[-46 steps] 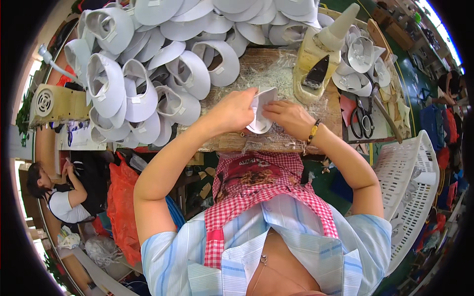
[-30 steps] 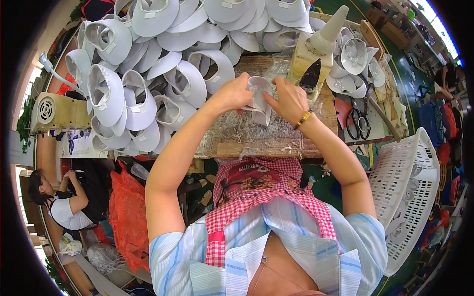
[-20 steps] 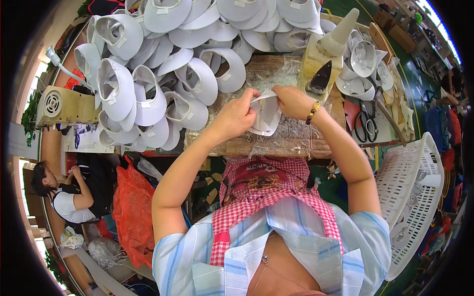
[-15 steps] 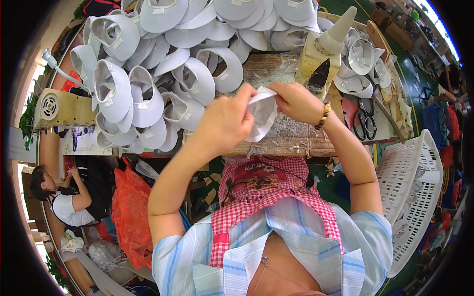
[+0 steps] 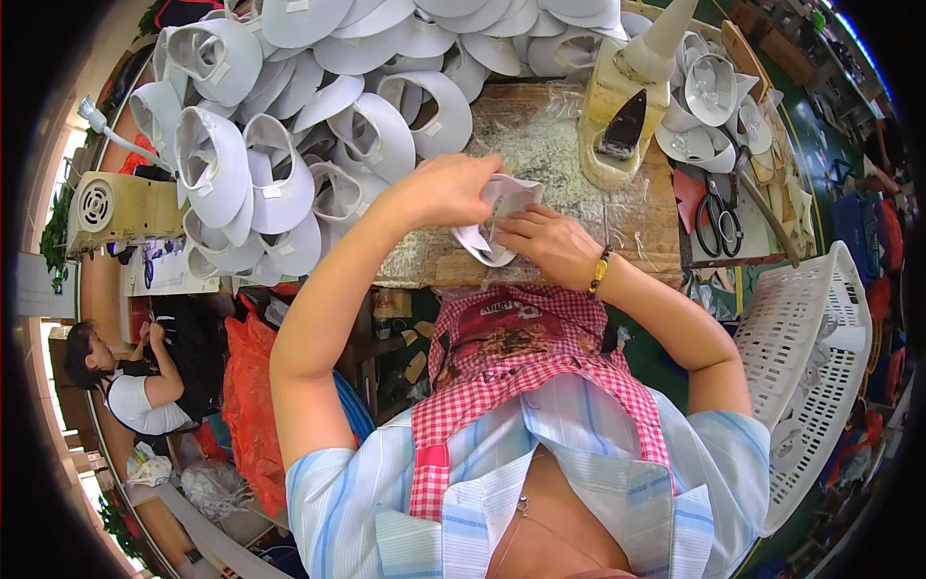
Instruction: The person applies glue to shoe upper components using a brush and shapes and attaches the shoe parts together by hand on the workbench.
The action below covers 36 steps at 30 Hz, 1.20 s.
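Observation:
A white shoe upper (image 5: pixel 502 197), curved and partly folded, is between my two hands low over the worn wooden board (image 5: pixel 644 227). My left hand (image 5: pixel 446 195) comes in from the left, its thumb side at the upper's left edge and its fingers curled over; the fingertips are slightly blurred. On the near right side, my right hand (image 5: pixel 552 247) has its fingers laid over the upper's edge, gripping it. A beaded bracelet (image 5: pixel 600 271) is on my right wrist. The undersides of both grips are hidden.
A large pile of white shoe uppers (image 5: pixel 365 135) covers the bench's far left. Behind my right hand stands a yellowish block with a cone (image 5: pixel 617 106) and dark blade-like piece. Scissors (image 5: pixel 719 224) lie at right, above a white basket (image 5: pixel 810 386). Another person (image 5: pixel 145 386) sits at left.
The shoe upper has come down toward the board and turned. My right hand has moved nearer to me, below the left one; my left hand has shifted slightly left and up.

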### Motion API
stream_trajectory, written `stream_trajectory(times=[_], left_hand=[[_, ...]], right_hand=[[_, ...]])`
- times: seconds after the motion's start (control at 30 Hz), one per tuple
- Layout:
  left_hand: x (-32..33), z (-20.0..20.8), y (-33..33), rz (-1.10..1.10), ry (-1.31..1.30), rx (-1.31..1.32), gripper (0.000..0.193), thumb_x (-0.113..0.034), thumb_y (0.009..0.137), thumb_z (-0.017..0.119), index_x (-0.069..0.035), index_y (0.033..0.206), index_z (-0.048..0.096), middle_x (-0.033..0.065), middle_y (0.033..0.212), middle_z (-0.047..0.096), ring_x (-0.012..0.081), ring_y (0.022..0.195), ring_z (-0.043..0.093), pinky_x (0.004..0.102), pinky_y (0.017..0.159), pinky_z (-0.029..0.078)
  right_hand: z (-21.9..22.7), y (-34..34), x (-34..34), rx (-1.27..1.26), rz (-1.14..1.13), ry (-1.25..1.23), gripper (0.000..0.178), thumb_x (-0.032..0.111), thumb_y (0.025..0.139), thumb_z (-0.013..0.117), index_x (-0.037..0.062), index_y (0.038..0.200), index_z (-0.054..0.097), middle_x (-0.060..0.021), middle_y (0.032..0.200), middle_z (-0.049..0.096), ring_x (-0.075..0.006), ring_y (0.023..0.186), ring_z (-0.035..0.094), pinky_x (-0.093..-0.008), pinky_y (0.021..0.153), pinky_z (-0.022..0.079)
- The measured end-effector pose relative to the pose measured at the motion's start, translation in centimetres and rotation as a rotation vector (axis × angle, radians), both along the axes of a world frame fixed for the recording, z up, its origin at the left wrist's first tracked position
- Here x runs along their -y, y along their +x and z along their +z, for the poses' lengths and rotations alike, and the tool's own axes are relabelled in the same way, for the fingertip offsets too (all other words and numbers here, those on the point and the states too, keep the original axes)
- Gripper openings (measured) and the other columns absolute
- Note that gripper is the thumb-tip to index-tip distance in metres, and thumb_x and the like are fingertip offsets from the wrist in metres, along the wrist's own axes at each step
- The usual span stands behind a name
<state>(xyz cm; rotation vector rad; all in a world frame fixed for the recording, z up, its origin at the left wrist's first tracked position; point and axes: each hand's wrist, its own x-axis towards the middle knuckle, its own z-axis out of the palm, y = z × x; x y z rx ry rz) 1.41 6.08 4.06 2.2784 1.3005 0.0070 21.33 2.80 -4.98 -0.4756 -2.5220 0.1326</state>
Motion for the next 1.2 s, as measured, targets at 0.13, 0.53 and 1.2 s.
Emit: stream_trajectory(times=[0.13,0.53,1.2], left_hand=[[2.6,-1.0,-0.9,0.004,0.056,-0.043,0.037,-0.011,0.071,0.051,-0.007,0.108,0.051,0.0194,0.071,0.062,0.0396,0.068,0.059,0.0488,0.062,0.045],[4.5,-2.1,-0.9,0.093,0.014,0.006,0.039,-0.012,0.071,0.052,-0.007,0.109,0.049,0.0199,0.071,0.062,0.0397,0.069,0.060,0.0494,0.063,0.045],[-0.8,0.5,1.0,0.123,-0.297,0.201,0.042,0.000,0.071,0.043,-0.007,0.106,0.064,0.0090,0.081,0.066,0.0192,0.068,0.062,0.0311,0.065,0.050]], right_hand=[[-0.4,1.8,0.2,0.135,-0.059,-0.064,0.021,0.008,0.067,0.059,0.0028,0.087,0.059,-0.0085,0.092,0.060,-0.0246,0.093,0.059,-0.0346,0.082,0.048],[-0.4,0.5,1.4,0.067,0.055,0.002,0.030,0.011,0.072,0.059,0.0043,0.102,0.059,-0.0074,0.093,0.057,-0.0245,0.091,0.060,-0.0362,0.079,0.049],[2.7,2.4,0.1,0.354,-0.295,-0.030,0.046,0.009,0.069,0.061,0.0105,0.114,0.055,-0.0046,0.113,0.056,-0.0234,0.091,0.056,-0.0363,0.073,0.045]])
